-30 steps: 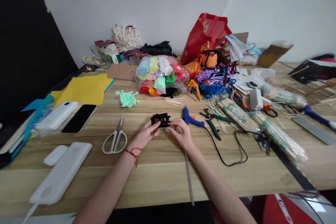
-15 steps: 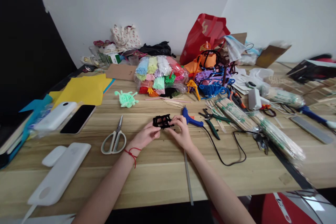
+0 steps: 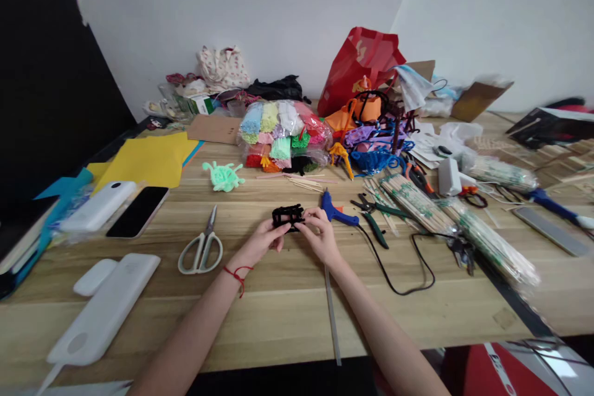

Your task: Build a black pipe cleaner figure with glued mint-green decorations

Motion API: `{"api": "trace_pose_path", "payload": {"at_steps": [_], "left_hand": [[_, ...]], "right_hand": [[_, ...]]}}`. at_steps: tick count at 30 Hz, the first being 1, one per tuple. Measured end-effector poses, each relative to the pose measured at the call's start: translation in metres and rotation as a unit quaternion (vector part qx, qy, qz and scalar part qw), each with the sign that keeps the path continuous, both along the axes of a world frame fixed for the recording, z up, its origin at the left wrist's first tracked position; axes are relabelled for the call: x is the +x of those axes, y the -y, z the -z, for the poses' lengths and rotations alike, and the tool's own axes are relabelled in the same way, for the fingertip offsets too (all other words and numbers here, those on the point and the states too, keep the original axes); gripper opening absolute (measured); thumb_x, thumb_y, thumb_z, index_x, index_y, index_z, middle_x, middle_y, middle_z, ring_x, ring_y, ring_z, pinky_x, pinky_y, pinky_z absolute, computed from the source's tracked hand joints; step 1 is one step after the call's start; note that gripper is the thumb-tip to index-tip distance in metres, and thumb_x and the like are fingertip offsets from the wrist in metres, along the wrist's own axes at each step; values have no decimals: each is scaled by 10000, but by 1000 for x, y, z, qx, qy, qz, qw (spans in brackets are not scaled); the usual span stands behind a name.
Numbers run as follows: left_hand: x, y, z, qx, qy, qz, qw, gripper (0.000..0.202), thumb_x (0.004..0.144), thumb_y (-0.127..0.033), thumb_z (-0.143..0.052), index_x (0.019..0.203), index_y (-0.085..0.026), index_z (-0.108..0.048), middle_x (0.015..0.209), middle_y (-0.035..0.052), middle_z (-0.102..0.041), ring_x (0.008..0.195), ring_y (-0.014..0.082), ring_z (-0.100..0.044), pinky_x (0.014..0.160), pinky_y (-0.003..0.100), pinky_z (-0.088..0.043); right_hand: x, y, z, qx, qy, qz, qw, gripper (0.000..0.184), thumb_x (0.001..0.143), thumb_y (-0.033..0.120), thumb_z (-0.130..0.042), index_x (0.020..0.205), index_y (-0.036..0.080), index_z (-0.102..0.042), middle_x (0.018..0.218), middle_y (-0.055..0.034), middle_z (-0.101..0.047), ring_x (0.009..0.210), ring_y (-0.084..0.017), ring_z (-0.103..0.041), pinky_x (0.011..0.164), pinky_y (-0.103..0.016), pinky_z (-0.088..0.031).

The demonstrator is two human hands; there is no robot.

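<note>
A small black pipe-cleaner frame [image 3: 288, 215] is held just above the wooden table [image 3: 278, 309] near its middle. My left hand [image 3: 262, 241] pinches the frame's near left side with fingers closed. My right hand [image 3: 320, 235] grips its right side, fingers curled round it. A red string circles my left wrist. Just right of my right hand lies a blue glue gun [image 3: 338, 213] with a black cord. White-handled scissors [image 3: 200, 247] rest to the left of my left hand.
A bag of coloured pipe cleaners [image 3: 283, 133], a green pipe-cleaner figure [image 3: 223, 175], yellow paper [image 3: 148, 159] and a red bag [image 3: 364, 65] lie further back. A phone [image 3: 138, 210] and white power banks [image 3: 104, 306] sit left. Stick bundles [image 3: 464, 223] and pliers [image 3: 374, 213] lie right.
The black frame has been turned and tipped up between both hands. My left hand has closed in towards my right. Both hands stay in the same spot.
</note>
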State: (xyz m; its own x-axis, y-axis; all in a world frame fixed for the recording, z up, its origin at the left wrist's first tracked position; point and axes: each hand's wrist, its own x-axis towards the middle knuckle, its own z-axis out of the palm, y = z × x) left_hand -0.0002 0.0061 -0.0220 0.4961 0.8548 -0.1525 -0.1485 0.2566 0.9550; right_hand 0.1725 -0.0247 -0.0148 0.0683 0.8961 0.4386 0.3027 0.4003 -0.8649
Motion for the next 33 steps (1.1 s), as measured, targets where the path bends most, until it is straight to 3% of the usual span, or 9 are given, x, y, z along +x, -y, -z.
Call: {"api": "trace_pose_path", "payload": {"at_steps": [5,10,15,20,26,30,33], "left_hand": [[0,0,-2,-15,7,-29,999,475,716,-444,-727,1092,-159,-669,878,60,-695,374,12,-414,366,195,-261],[1,1,-4,-20,3,-36,999,426,708,-404,-734,1047,-148,-693,936,86,-706,391,14,-411,371,194,-294],[1,0,-4,-8,6,-61,998,380,703,-380,-734,998,-144,-703,852,64,-707,379,21,-410,363,198,-284],[3,-1,-3,-5,0,-57,998,344,696,-392,-736,918,-132,-704,659,18,-658,375,36,-407,364,195,-279],[4,-3,-1,-8,-2,-85,996,324,678,-402,-746,817,-118,-676,632,13,-640,361,31,-402,355,193,-246],[4,-4,-3,-30,2,-119,992,322,656,-398,-757,776,-120,-649,608,4,-633,363,31,-413,363,186,-248],[5,-4,-7,-37,4,-130,991,324,639,-393,-766,764,-127,-632,595,-5,-626,366,33,-429,370,182,-260]], "right_hand": [[0,-2,3,8,30,-10,999,91,833,303,-634,819,235,-692,955,-63,-591,962,-216,-548,894,-382,-432],[-3,-1,6,28,13,-17,999,69,822,277,-640,864,226,-659,967,-63,-616,949,-209,-578,855,-364,-459],[-1,-2,6,19,-4,13,1000,96,815,283,-648,884,216,-636,923,-55,-659,882,-200,-598,769,-335,-463],[1,-4,5,41,-5,-3,999,68,789,252,-680,849,225,-662,926,-58,-645,924,-209,-598,807,-351,-465],[6,-6,2,35,-1,-9,999,59,824,262,-637,842,225,-679,919,-60,-636,899,-203,-606,821,-363,-483],[23,-9,-3,27,14,30,999,117,866,281,-572,849,209,-663,872,-55,-650,836,-194,-602,753,-340,-482],[35,-13,-5,17,6,81,997,123,831,318,-615,824,198,-641,824,-43,-647,770,-187,-595,721,-332,-479]]}}
